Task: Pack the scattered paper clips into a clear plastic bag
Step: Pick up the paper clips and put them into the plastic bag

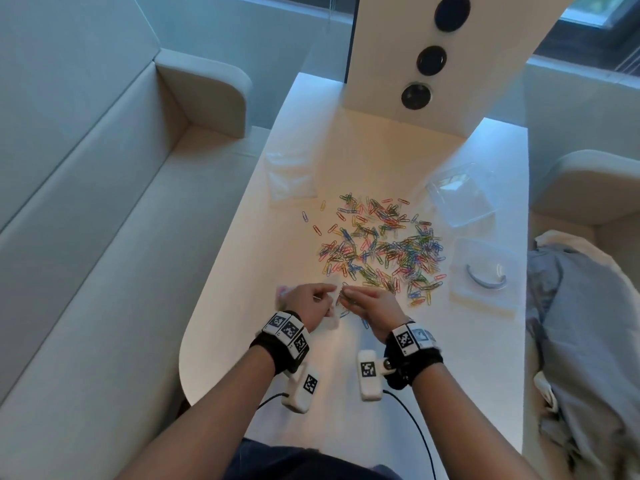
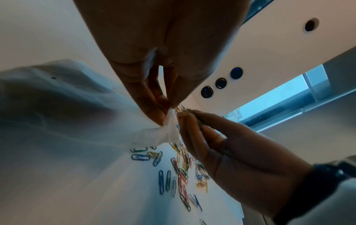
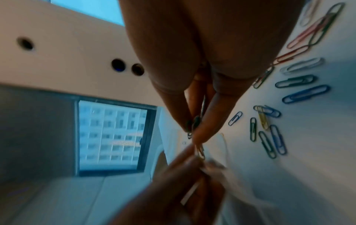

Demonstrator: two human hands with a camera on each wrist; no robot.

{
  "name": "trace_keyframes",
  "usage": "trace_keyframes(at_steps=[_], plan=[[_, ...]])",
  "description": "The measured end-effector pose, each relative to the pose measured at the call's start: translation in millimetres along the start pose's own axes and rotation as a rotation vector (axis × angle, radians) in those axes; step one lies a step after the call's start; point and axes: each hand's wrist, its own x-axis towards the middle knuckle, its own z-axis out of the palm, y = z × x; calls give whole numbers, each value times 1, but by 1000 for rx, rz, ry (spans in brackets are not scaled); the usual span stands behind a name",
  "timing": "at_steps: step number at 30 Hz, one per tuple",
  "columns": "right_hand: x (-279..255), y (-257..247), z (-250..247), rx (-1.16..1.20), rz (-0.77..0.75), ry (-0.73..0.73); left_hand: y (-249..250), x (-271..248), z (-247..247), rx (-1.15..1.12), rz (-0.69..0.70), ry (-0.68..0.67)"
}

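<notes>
A heap of coloured paper clips [image 1: 381, 247] lies in the middle of the white table [image 1: 485, 393]. At its near edge my left hand [image 1: 330, 292] pinches the mouth of a clear plastic bag [image 1: 333, 318]; in the left wrist view the thumb and finger hold the bag's edge [image 2: 170, 115] and the bag [image 2: 57, 114] hangs to the left. My right hand [image 1: 348, 293] is right against the bag's mouth and pinches a few clips [image 3: 195, 124] between its fingertips. Loose clips [image 3: 269, 137] lie beside it on the table.
A spare clear bag [image 1: 291, 178] lies at the table's far left. A clear plastic box [image 1: 460, 195] and its flat lid [image 1: 485, 275] sit right of the heap. A white panel with round holes [image 1: 408, 64] stands at the far end. Sofas flank the table.
</notes>
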Motion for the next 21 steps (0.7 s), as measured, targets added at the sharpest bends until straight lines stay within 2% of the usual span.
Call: trace_keyframes(at_steps=[3,5,9,11,13,15,17,19,21], plan=[[7,10,8,-209,-4,102,3,1,4,120,27,18],[8,13,10,-355,-28,96,1,4,5,177,23,0],[2,8,13,-924,-274,143,6,5,4,125,8,-54],[-1,5,13,-1133,-378,83,3,7,4,31,-1,-109],[-1,5,7,-1136,-447,53,-8,14,4,-100,-8,-128],[-3,3,-8,-1064,-464,180,-5,15,-4,-167,-22,-119],[-6,3,-36,-1068,-363,400,5,12,-16,-227,-33,-86],[-12,7,-67,-1150,-90,573,8,16,-28,-261,-26,-57],[-15,16,-86,-1168,120,666,10,21,-40,-275,-26,-13]])
